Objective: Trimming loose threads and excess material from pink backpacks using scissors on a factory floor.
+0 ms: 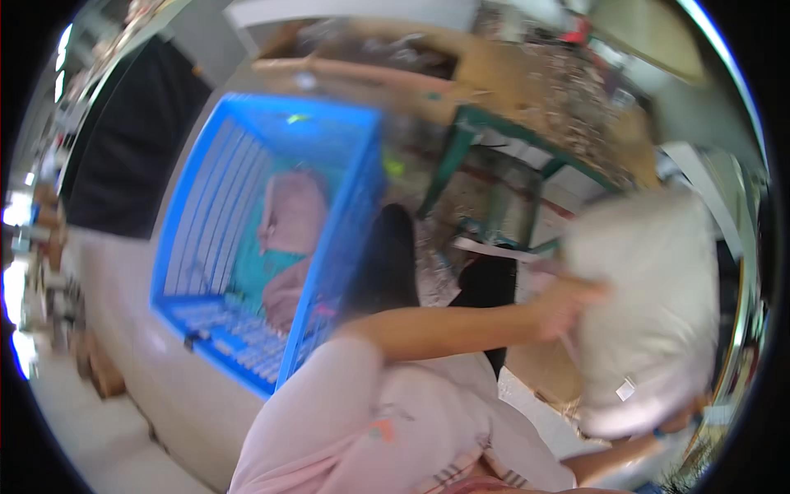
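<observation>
A plump, pale grey cushion with a small white tag is held up at my right side. My left arm reaches across my body, and my left hand is closed on the cushion's left edge, its fingers blurred. At the lower right corner, my right hand grips the cushion, partly hidden by it. A pale pinkish strip shows just beyond my left hand.
To the left stands a blue plastic basket with folded pink cloth over a teal lining. A green-framed stool stands ahead, near scattered scraps and a cardboard box. A black panel is at far left.
</observation>
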Demonstrator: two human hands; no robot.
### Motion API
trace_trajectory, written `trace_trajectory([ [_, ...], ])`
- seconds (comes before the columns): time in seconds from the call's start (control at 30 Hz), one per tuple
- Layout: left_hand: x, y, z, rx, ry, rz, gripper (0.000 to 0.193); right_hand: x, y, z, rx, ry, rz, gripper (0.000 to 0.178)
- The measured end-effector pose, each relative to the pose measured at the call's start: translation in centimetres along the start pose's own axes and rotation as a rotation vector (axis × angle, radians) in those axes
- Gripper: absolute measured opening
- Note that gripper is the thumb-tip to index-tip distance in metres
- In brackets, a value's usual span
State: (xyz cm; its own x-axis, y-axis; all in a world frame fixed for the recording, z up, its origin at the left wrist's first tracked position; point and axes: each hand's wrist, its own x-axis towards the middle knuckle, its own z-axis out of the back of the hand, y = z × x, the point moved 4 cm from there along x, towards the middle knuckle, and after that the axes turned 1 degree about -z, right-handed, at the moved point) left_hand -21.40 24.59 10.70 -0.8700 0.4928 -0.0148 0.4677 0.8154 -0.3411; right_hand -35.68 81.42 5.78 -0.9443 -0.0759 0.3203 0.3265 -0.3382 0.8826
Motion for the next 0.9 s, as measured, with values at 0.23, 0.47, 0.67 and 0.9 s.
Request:
trace_trajectory([
  [0.23, 2.3, 0.4, -1.8, 1.054, 0.207, -0.342, 0.046, 11.0, -3.2, -6.4, -0.254, 0.26, -0.067, 0.031],
  [0.47, -16.9, -11.5, 12.1, 0.883, -0.74, -0.568, 0.009, -9.2, 5.1, -30.7, -0.492, 0.479, -0.144, 0.033],
  [0.67, -37.5, -13.1, 30.2, 0.46, -1.743, -0.682, 0.014, -15.0, 8.6, -33.6, -0.842, 0.53, -0.212, 0.036],
  [0.9, -43.3, -4.8, 45.0, 1.113, -1.669, 0.267, 0.028, -14.2, 13.8, -42.7, -1.126, 0.788, -0.243, 0.046],
])
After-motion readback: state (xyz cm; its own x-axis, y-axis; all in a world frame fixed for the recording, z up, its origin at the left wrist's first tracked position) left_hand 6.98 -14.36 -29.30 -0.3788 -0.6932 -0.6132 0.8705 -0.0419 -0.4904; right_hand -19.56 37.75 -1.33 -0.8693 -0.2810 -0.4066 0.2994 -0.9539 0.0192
